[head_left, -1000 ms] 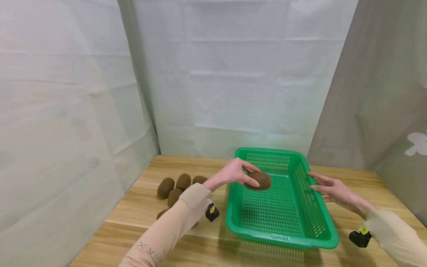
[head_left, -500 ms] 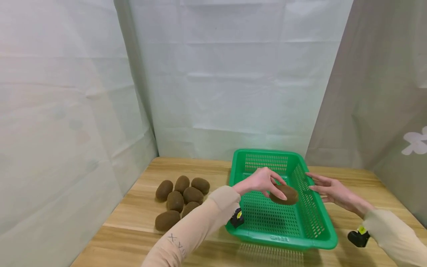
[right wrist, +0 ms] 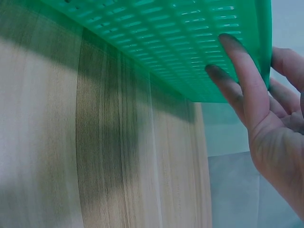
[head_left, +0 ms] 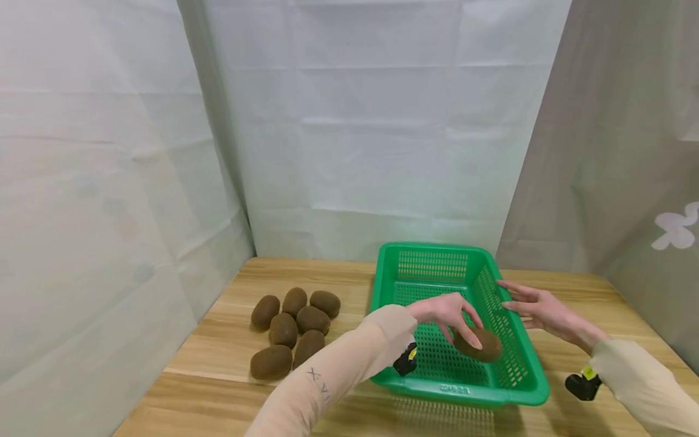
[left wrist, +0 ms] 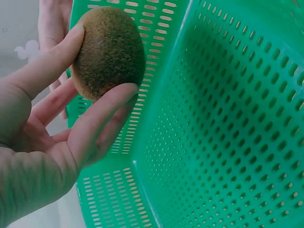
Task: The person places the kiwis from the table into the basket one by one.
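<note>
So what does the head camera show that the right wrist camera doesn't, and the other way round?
Only the head view: seven loose kiwis and the left hand gripping another kiwi.

Only the right wrist view: the outer face of one side wall of the green basket, with two fingers of the right hand seemingly touching it.

Both: the basket, the right hand and the wooden table.

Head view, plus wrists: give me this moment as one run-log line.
left hand: holds kiwifruit above bottom of green plastic basket | right hand: touches basket's right side | wooden table: seven more kiwifruits visible
</note>
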`<action>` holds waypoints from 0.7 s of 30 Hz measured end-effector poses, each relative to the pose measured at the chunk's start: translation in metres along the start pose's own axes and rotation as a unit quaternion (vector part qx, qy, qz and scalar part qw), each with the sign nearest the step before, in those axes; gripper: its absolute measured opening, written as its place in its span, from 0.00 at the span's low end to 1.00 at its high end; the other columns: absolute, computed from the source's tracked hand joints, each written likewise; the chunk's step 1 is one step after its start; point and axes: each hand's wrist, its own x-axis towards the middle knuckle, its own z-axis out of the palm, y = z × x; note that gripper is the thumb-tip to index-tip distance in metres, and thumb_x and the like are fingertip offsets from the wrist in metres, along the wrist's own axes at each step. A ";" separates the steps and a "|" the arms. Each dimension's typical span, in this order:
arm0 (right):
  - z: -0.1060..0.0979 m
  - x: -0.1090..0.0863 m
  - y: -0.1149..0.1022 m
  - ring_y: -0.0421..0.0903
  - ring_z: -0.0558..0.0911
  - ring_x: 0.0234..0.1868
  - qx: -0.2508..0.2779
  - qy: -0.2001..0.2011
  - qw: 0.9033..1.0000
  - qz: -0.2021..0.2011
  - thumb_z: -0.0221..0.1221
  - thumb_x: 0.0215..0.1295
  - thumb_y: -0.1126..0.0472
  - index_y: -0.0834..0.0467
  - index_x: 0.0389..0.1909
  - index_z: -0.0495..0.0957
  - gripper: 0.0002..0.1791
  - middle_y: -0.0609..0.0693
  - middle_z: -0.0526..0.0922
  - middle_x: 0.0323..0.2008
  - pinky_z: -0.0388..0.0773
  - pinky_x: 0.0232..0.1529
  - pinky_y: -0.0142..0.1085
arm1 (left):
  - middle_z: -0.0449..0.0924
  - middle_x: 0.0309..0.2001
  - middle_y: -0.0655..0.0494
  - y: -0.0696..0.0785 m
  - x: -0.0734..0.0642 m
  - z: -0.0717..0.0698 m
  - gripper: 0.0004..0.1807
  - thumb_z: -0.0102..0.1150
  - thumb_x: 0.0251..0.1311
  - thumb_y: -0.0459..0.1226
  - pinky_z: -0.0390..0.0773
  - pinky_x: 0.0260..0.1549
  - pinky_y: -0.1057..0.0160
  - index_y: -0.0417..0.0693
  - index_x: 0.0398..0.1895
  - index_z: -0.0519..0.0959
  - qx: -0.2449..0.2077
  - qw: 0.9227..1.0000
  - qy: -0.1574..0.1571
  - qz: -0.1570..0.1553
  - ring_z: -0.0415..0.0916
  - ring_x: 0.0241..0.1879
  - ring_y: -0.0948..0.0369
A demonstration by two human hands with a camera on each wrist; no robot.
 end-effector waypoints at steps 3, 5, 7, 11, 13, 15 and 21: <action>-0.001 0.001 0.001 0.66 0.51 0.61 -0.002 0.002 1.000 0.003 0.52 0.66 0.61 0.61 0.69 0.44 0.36 0.66 0.40 0.66 0.71 0.46 0.48 | 0.71 0.43 0.60 -0.001 0.004 0.001 0.16 0.69 0.45 0.30 0.78 0.23 0.61 0.45 0.39 0.80 -0.008 1.000 -0.014 -0.016 0.75 0.29 0.63; -0.001 0.002 0.001 0.66 0.55 0.60 -0.002 0.001 1.000 0.004 0.52 0.66 0.61 0.61 0.69 0.44 0.36 0.66 0.40 0.66 0.71 0.46 0.48 | 0.69 0.44 0.60 -0.002 0.006 0.002 0.16 0.69 0.45 0.29 0.78 0.23 0.60 0.46 0.39 0.79 0.001 1.000 -0.020 -0.023 0.74 0.29 0.63; -0.002 0.003 0.000 0.64 0.58 0.60 0.000 0.000 1.000 0.003 0.51 0.67 0.61 0.61 0.69 0.44 0.36 0.67 0.40 0.66 0.72 0.45 0.48 | 0.67 0.46 0.62 -0.004 0.010 0.003 0.16 0.69 0.44 0.30 0.78 0.23 0.61 0.47 0.38 0.78 0.015 0.999 -0.029 -0.026 0.74 0.29 0.63; -0.001 0.002 0.000 0.60 0.68 0.55 0.006 -0.014 1.000 -0.013 0.50 0.67 0.62 0.64 0.69 0.43 0.35 0.70 0.39 0.65 0.73 0.44 0.47 | 0.71 0.39 0.58 -0.009 0.015 0.007 0.16 0.69 0.44 0.30 0.78 0.23 0.62 0.48 0.37 0.77 0.039 0.997 -0.055 -0.033 0.73 0.27 0.63; 0.000 0.001 0.000 0.58 0.69 0.54 0.011 -0.018 1.000 -0.017 0.49 0.68 0.63 0.64 0.69 0.43 0.34 0.71 0.39 0.65 0.73 0.44 0.47 | 0.72 0.35 0.56 -0.011 0.017 0.009 0.15 0.69 0.45 0.30 0.78 0.22 0.63 0.49 0.36 0.76 0.045 0.996 -0.071 -0.037 0.73 0.26 0.62; 0.000 0.001 0.000 0.55 0.72 0.51 0.017 -0.023 0.999 -0.021 0.49 0.68 0.64 0.64 0.69 0.43 0.34 0.71 0.39 0.65 0.73 0.44 0.47 | 0.72 0.33 0.55 -0.013 0.018 0.011 0.14 0.68 0.46 0.30 0.78 0.22 0.63 0.49 0.36 0.76 0.049 0.994 -0.087 -0.043 0.73 0.26 0.62; -0.002 0.000 0.001 0.58 0.69 0.54 0.013 -0.020 1.000 -0.020 0.49 0.68 0.64 0.64 0.69 0.43 0.34 0.71 0.39 0.65 0.73 0.44 0.48 | 0.68 0.36 0.56 -0.018 0.023 0.017 0.14 0.67 0.47 0.30 0.78 0.23 0.62 0.48 0.35 0.74 0.039 0.992 -0.107 -0.058 0.72 0.26 0.62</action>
